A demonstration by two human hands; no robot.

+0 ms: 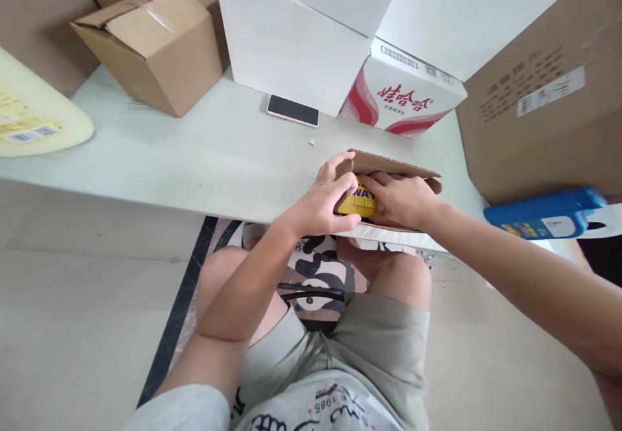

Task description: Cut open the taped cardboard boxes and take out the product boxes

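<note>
A small open cardboard box (389,166) sits at the near edge of the white table (194,152). Inside it lies a yellow packet (360,201) with blue lettering. My left hand (323,201) curls round the box's left end, fingers over the flap and thumb under the packet. My right hand (401,199) is closed over the packet from the right, pressing on it inside the box. Most of the packet is hidden by both hands.
A phone (293,110) lies face up behind the box. A red-and-white carton (403,97), white boxes (291,35) and brown cartons (155,42) (539,87) line the back. A blue bottle (544,214) lies at right, a pale yellow container (34,116) at left.
</note>
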